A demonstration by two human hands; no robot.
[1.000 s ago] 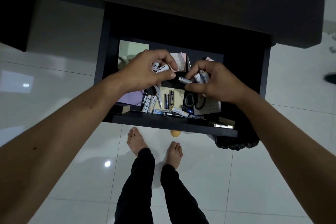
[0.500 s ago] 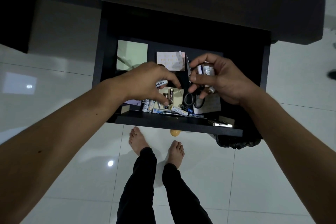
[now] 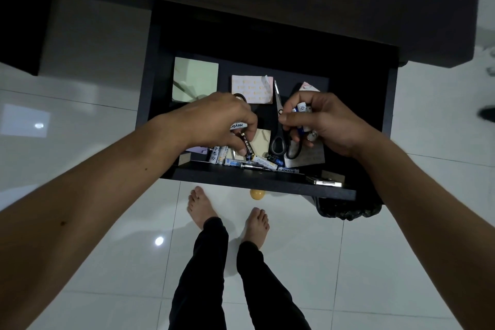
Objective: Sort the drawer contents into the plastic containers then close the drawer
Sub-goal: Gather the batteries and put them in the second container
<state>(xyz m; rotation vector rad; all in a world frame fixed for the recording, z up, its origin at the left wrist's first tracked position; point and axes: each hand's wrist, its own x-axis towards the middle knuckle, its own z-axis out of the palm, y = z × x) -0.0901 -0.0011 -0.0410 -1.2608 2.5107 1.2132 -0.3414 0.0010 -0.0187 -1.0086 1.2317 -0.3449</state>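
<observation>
The black drawer (image 3: 267, 185) stands pulled out below me. My left hand (image 3: 217, 120) hovers over its front left part, closed on a white battery and pinching a black alkaline battery (image 3: 247, 148) by its top end. My right hand (image 3: 325, 123) is closed around a bunch of white batteries (image 3: 302, 110) over the drawer's right half. Several loose batteries (image 3: 257, 163) lie along the front wall. Black-handled scissors (image 3: 280, 128) lie between my hands, blades pointing away from me.
A pale green note pad (image 3: 194, 83), a pink patterned pad (image 3: 251, 88) and a yellow pad (image 3: 261, 142) lie in the drawer. A small metal item (image 3: 324, 181) sits at the front right corner. Below are white floor tiles, my bare feet (image 3: 201, 207) and a black bin bag (image 3: 348, 210).
My left hand dropped toward the front of the drawer and took hold of the black alkaline battery. My right hand shifted right and back with its batteries, uncovering the scissors.
</observation>
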